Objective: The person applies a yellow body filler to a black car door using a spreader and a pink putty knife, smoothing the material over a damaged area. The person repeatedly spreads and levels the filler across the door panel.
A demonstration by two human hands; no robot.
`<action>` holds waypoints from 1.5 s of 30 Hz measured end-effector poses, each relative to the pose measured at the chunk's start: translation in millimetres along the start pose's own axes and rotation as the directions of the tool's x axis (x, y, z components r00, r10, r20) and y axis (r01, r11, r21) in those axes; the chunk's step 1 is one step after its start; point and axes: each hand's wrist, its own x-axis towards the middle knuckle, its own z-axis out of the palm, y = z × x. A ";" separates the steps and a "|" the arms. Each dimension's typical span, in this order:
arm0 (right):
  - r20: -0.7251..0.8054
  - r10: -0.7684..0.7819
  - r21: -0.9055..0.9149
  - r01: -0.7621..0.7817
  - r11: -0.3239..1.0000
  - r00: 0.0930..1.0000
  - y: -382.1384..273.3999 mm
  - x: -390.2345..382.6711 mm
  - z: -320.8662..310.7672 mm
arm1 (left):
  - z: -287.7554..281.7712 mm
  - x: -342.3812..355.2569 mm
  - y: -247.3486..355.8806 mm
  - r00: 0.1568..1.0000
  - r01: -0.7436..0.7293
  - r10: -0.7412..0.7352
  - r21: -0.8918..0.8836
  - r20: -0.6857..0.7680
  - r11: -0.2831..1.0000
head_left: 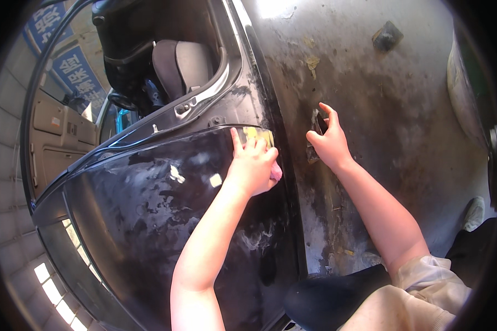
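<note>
My left hand (253, 164) presses a small yellow and pink pad (275, 172) against the rear edge of a glossy black car door (149, 209). The pad is mostly hidden under my fingers. My right hand (329, 141) rests on the dull, sanded grey rear body panel (370, 88), with thumb and fingers curled at a dark recess (318, 124) in it. Between both hands runs the door gap. I cannot tell whether the right hand holds anything.
The door is ajar; the grey car seat (182, 63) and steering wheel (121, 102) show through the opening. A dark block (386, 36) sticks to the panel at the top right. My knee (337, 300) and a shoe (474, 212) are at the lower right.
</note>
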 end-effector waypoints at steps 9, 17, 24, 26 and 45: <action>0.166 -0.330 -0.194 0.358 0.913 0.929 13.5 -3.4 44.6 | -12.7 -60.4 15.4 0.996 -0.084 0.077 -0.250 -0.036 0.965; 0.157 -0.694 -0.144 0.711 0.688 0.703 -22.9 -28.6 110.2 | -97.7 -143.2 -55.7 0.929 0.116 -0.080 0.078 -0.362 0.990; 0.361 -0.614 -0.269 0.709 0.652 0.702 20.6 -51.4 125.5 | -83.4 -139.1 -68.9 0.914 0.061 -0.055 0.002 -0.402 0.998; 0.370 -0.637 -0.270 0.735 0.623 0.676 29.1 -52.2 126.4 | -85.9 -137.2 -70.1 0.914 0.044 -0.029 0.026 -0.404 0.999; 0.305 -0.486 -0.246 0.561 0.791 0.819 -40.4 -11.9 168.8 | -70.9 -134.4 -68.6 0.919 0.076 -0.067 0.008 -0.387 0.997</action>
